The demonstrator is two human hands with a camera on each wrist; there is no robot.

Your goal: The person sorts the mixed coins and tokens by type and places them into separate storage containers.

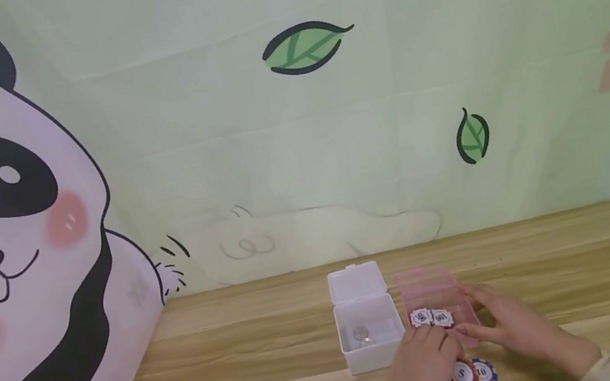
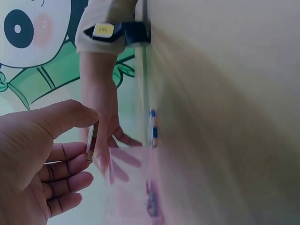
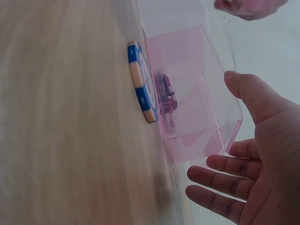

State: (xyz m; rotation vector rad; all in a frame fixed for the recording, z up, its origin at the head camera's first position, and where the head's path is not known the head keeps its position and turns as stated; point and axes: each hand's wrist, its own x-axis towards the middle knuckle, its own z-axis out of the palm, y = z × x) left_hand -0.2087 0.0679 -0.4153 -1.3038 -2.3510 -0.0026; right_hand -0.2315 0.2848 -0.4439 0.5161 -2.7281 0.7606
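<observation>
My left hand (image 1: 423, 360) pinches a red poker chip marked 5 (image 1: 463, 374) between thumb and fingers; in the left wrist view the chip shows edge-on. A blue and white chip marked 10 (image 1: 485, 372) lies on the table in front of the pink see-through box (image 1: 454, 299), partly overlapped by the red one in the head view. Inside that box are two white chips (image 1: 442, 318), one reading 100. My right hand (image 1: 514, 318) is at the box's right side, thumb spread from the loosely extended fingers, with the wall between them.
Left of the pink box stands a white plastic box (image 1: 377, 359), lid raised, with silver coins (image 1: 361, 334) inside. Both boxes are on a wood-grain table (image 1: 235, 352). Behind it hangs a pale green backdrop (image 1: 209, 132) printed with a panda and leaves.
</observation>
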